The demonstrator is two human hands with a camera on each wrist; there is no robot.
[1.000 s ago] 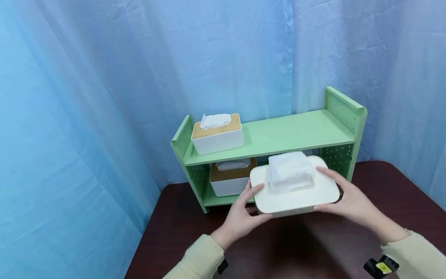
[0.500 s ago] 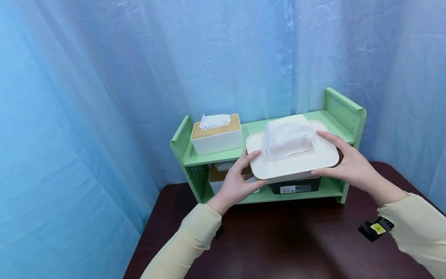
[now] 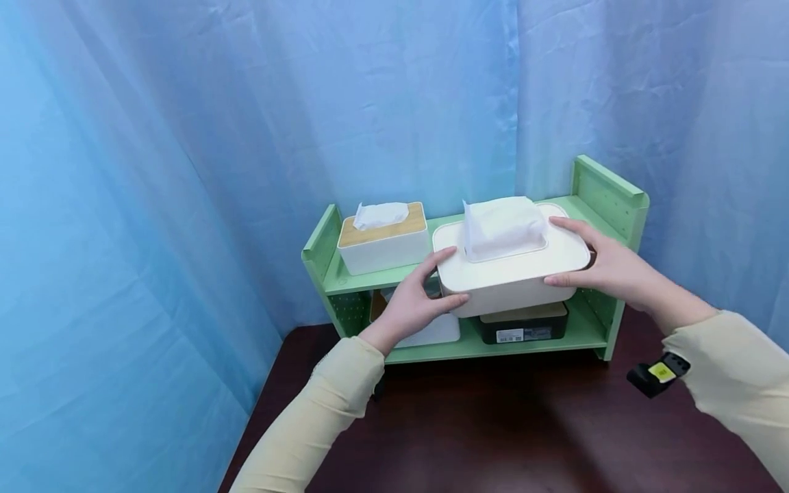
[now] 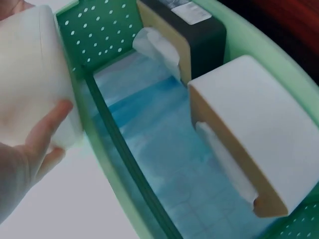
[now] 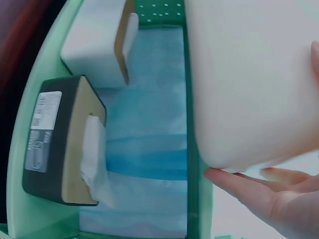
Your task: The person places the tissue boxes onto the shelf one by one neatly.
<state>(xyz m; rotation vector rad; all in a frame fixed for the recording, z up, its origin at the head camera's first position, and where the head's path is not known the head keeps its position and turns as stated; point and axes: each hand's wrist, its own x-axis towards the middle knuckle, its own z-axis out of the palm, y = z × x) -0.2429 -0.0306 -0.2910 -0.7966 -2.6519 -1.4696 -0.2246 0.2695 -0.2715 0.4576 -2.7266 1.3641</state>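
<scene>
Both hands hold a white tissue box [image 3: 493, 274] in front of the top shelf of a green two-tier rack [image 3: 607, 195]. A white tissue sticks up from the slot in its lid. My left hand [image 3: 409, 308] grips the left end, thumb on the front face. At the right end, my right hand [image 3: 607, 267] grips it, thumb also in front. The left wrist view shows the box's side [image 4: 30, 79] just outside the rack's edge; in the right wrist view its underside or side [image 5: 249, 89] fills the upper right. Whether it touches the shelf, I cannot tell.
On the top shelf's left stands a white tissue box with a wooden lid [image 3: 385, 252]. Below are a similar white box [image 3: 434, 332] and a black one [image 3: 524, 330] with a wooden lid. The rack stands on a dark table [image 3: 481, 424] before blue curtains [image 3: 394, 103].
Both hands have lifted the white tissue box from before the lower shelf to the top shelf's level. Over the last half second it tilted back, moved slightly left, and shows more front face.
</scene>
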